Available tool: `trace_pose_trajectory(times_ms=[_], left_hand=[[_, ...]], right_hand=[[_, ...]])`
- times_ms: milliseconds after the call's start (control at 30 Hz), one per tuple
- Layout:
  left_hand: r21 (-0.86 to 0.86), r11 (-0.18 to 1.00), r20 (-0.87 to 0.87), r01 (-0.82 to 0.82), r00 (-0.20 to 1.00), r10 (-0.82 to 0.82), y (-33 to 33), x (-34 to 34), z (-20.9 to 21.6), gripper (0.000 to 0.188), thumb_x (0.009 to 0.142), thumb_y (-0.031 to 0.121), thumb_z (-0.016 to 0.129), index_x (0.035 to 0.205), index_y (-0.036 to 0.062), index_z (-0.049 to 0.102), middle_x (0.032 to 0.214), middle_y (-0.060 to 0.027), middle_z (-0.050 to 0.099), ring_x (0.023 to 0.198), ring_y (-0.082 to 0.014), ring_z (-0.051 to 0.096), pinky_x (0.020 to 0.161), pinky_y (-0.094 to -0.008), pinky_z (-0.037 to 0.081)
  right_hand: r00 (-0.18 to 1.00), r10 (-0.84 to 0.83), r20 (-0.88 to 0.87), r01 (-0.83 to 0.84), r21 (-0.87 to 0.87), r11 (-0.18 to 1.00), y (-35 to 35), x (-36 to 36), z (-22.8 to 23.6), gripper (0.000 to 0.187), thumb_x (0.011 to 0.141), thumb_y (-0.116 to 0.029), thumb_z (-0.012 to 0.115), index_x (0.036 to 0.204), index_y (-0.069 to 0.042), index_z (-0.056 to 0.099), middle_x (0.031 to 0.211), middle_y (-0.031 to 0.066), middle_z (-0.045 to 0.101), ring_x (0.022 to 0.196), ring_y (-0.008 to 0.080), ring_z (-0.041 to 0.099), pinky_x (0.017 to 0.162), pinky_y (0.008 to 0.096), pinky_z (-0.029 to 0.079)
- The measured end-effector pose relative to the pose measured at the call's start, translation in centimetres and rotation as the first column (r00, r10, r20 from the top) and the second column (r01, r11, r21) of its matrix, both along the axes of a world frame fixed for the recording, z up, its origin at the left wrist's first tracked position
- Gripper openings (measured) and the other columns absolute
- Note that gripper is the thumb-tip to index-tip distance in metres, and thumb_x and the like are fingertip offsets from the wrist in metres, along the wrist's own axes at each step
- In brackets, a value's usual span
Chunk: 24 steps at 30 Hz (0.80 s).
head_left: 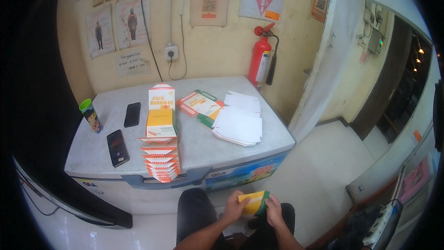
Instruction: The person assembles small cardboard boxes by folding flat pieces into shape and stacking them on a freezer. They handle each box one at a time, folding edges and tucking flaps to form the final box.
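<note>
Above my lap, a yellow and green cardboard food box (253, 202) is held between my two hands, partly folded. My left hand (235, 207) grips its left end, thumb on the yellow face. At the green end, my right hand (274, 210) has its fingers closed on the card. A row of folded boxes (160, 157) in orange, white and yellow runs toward the front edge of the white chest freezer (199, 95). To the right lie flat box blanks, some printed (200, 103) and a stack of white ones (238, 120).
Two dark phones (118, 148) (132, 114) and a green cartoon-printed cup (90, 116) stand or lie at the freezer's left. A red fire extinguisher (261, 58) hangs by the wall behind. Low on the right is a white power strip (380, 222).
</note>
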<state>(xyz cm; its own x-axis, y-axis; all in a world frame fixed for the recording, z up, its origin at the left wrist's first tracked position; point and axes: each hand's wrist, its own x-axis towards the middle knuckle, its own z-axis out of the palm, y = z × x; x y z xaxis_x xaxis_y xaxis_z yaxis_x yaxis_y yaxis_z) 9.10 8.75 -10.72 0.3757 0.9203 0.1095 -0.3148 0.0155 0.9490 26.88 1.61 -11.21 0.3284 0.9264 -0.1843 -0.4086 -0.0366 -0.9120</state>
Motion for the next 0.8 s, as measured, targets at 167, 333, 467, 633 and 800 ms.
trace_pose_trajectory(times_ms=[167, 333, 467, 633, 800], left_hand=[[0.002, 0.999, 0.096, -0.042, 0.995, 0.041, 1.0, -0.4, -0.4, 0.016, 0.094, 0.003, 0.069, 0.096, 0.0052, 0.053, 0.089, -0.0016, 0.060, 0.086, -0.0082, 0.058, 0.074, -0.0268, 0.048], [0.040, 0.996, 0.057, -0.078, 0.996, 0.075, 1.3, -0.6, -0.7, 0.016, 0.093, 0.003, 0.070, 0.093, 0.0055, 0.053, 0.086, -0.0011, 0.060, 0.082, -0.0083, 0.058, 0.072, -0.0266, 0.048], [-0.043, 0.996, 0.209, -0.080, 0.974, 0.087, 1.7, -1.1, -1.1, 0.016, 0.093, 0.003, 0.070, 0.090, 0.0057, 0.055, 0.084, -0.0008, 0.061, 0.080, -0.0069, 0.057, 0.070, -0.0252, 0.047], [-0.015, 0.998, 0.048, -0.059, 0.997, 0.059, 1.4, -0.9, -1.1, 0.013, 0.092, 0.003, 0.070, 0.087, 0.0055, 0.058, 0.087, -0.0016, 0.063, 0.081, -0.0092, 0.059, 0.073, -0.0275, 0.048], [0.588, 0.777, -0.267, -0.224, 0.853, 0.448, 2.3, -1.2, 0.4, 0.021, 0.088, 0.014, 0.072, 0.104, 0.0023, 0.065, 0.100, -0.0156, 0.066, 0.096, -0.0315, 0.062, 0.087, -0.0401, 0.048]], right_hand=[[0.988, -0.088, 0.125, 0.083, 0.044, 0.996, 0.9, -1.5, -0.8, 0.018, 0.104, -0.007, 0.048, 0.115, 0.000, 0.060, 0.102, 0.0042, 0.065, 0.092, 0.0128, 0.062, 0.087, 0.0286, 0.049], [0.986, -0.097, -0.133, 0.105, 0.050, 0.993, 1.5, -1.8, 0.1, 0.017, 0.101, -0.003, 0.052, 0.115, 0.001, 0.062, 0.102, 0.0047, 0.065, 0.095, 0.0132, 0.061, 0.089, 0.0285, 0.047], [0.994, 0.012, -0.111, 0.001, 0.111, 0.994, 1.7, -1.3, 0.1, 0.014, 0.097, 0.001, 0.055, 0.110, 0.000, 0.062, 0.101, 0.0048, 0.065, 0.096, 0.0137, 0.061, 0.091, 0.0298, 0.046], [0.995, -0.079, -0.056, 0.080, 0.023, 0.997, 1.7, -1.2, -1.2, 0.015, 0.094, 0.004, 0.057, 0.108, 0.000, 0.062, 0.099, 0.0045, 0.065, 0.093, 0.0145, 0.062, 0.089, 0.0297, 0.047], [0.820, -0.303, 0.486, 0.229, 0.207, 0.951, 1.0, -2.1, -0.1, 0.012, 0.093, 0.002, 0.058, 0.104, 0.000, 0.063, 0.096, 0.0085, 0.066, 0.083, 0.0194, 0.065, 0.077, 0.0329, 0.052]])
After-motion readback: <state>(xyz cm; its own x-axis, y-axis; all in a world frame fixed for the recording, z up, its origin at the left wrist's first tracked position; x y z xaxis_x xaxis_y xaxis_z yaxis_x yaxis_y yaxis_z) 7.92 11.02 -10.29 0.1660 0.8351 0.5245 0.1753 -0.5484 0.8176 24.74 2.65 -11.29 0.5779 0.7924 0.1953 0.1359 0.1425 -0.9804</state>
